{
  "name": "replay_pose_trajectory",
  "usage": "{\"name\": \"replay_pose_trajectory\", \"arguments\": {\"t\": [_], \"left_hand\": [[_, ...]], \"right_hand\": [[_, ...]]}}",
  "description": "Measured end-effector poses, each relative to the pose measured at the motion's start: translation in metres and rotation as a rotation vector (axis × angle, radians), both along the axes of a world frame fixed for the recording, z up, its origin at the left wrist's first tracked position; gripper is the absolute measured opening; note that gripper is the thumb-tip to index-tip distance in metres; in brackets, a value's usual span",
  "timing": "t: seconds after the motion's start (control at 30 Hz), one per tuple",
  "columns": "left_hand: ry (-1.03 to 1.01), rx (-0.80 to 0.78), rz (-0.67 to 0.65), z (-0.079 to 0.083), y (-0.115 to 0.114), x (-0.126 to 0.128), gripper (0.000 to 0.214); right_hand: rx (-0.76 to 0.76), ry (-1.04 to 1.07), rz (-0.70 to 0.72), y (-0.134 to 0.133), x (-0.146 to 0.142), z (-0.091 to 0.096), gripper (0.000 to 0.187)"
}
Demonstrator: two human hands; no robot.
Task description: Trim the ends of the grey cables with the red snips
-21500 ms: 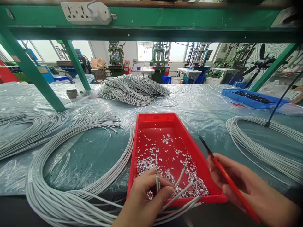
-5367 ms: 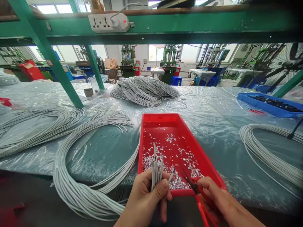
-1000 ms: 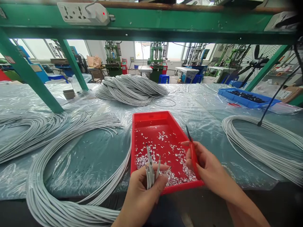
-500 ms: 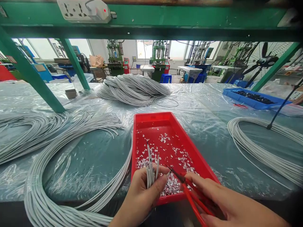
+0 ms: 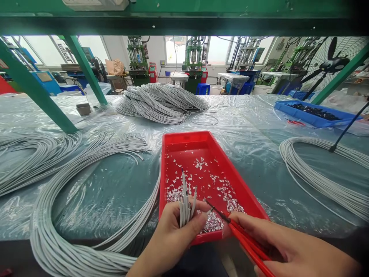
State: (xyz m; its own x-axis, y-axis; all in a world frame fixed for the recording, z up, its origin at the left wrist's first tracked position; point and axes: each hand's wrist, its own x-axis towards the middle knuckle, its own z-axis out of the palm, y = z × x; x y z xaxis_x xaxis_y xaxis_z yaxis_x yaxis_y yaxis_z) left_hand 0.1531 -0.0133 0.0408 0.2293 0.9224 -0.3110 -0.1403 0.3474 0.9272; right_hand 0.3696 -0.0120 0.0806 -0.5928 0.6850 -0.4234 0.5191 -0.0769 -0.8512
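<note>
Left hand [image 5: 173,234]: pinched, thumb against fingers, around a small bunch of grey cable ends [image 5: 185,213] that stand nearly upright over the near left of the tray.
Single cable end [image 5: 209,211]: sticks out to the right past my left thumb, its long axis running right and slightly far.
Right hand [image 5: 268,238]: curled round the red-handled scissors [image 5: 248,241], whose handles lie close together.
Tips to cable: the dark tips reach from near right toward far left and cross at the single cable end; whether they touch it I cannot tell. My left hand is the nearer, already gripping it.
Wrists: left forearm comes from near left, right from near right, both low at the near edge.
Red tray [image 5: 252,198]: under and beyond my hands, silver scraps [image 5: 213,224] thickest at its near end.
Left coil [image 5: 52,215]: grey cable, looping left of the tray.
Right coil [image 5: 301,169]: more cable, well apart from my right hand.
Far heap [image 5: 161,102]: coiled cable beyond the tray.
Blue tray [image 5: 296,115]: far right, holding black pieces [image 5: 317,111].
</note>
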Motion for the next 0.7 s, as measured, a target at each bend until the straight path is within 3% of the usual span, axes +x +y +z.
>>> {"name": "replay_pose_trajectory", "arguments": {"t": [0.13,0.27,0.43,0.53,0.6,0.7], "left_hand": [[-0.012,-0.022,-0.011,0.008,0.001,0.000,0.031],[-0.013,-0.025,-0.022,0.012,0.002,0.001,0.029],[0.016,0.038,-0.060,0.004,0.004,-0.001,0.026],[-0.011,0.030,-0.089,-0.001,0.004,-0.002,0.026],[-0.034,0.038,-0.066,-0.004,0.004,-0.003,0.024],[-0.077,0.164,-0.049,-0.008,0.006,-0.004,0.027]], "right_hand": [[-0.105,0.095,-0.036,-0.002,-0.003,-0.005,0.022],[-0.213,0.103,-0.079,-0.004,0.000,-0.011,0.021],[-0.117,0.142,-0.095,-0.001,0.001,-0.007,0.023],[-0.174,0.205,-0.194,-0.003,0.004,-0.007,0.041],[-0.215,0.204,-0.276,-0.007,0.008,-0.010,0.071],[-0.135,0.119,-0.385,-0.011,0.016,-0.018,0.113]]}}
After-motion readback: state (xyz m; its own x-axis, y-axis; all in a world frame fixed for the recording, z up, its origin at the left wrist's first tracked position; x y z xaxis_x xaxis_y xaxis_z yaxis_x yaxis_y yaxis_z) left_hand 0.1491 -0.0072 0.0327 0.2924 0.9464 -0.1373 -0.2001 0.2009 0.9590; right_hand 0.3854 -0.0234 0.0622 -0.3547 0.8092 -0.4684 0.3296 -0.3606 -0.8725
